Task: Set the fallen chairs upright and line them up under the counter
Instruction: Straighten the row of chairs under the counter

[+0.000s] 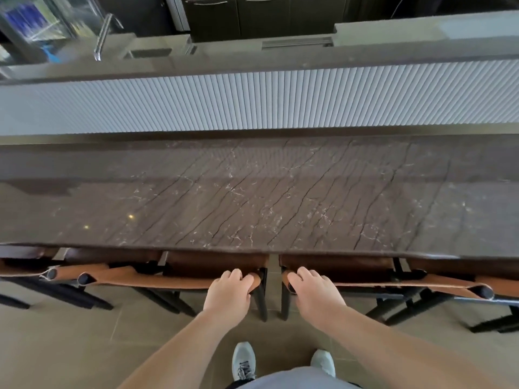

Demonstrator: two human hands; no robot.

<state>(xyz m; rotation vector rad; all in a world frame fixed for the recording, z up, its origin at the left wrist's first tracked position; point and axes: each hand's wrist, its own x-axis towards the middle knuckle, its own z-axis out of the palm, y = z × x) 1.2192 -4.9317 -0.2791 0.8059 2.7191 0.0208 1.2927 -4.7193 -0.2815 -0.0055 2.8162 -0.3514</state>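
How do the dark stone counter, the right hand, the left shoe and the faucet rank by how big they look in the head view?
1. Dark stone counter
2. Right hand, nearer the camera, so enlarged
3. Left shoe and faucet look alike; not ranked

Single head-worn view, wide-angle, aimed forward and steeply down from above the near edge of the counter [252, 197]. Close enough to crop both forearms at the bottom edge, with the shoes [243, 360] directly beneath. Counter's long edges bowed by the lens, running left to right; kitchen cabinets [238, 15] beyond its far edge, blurred.
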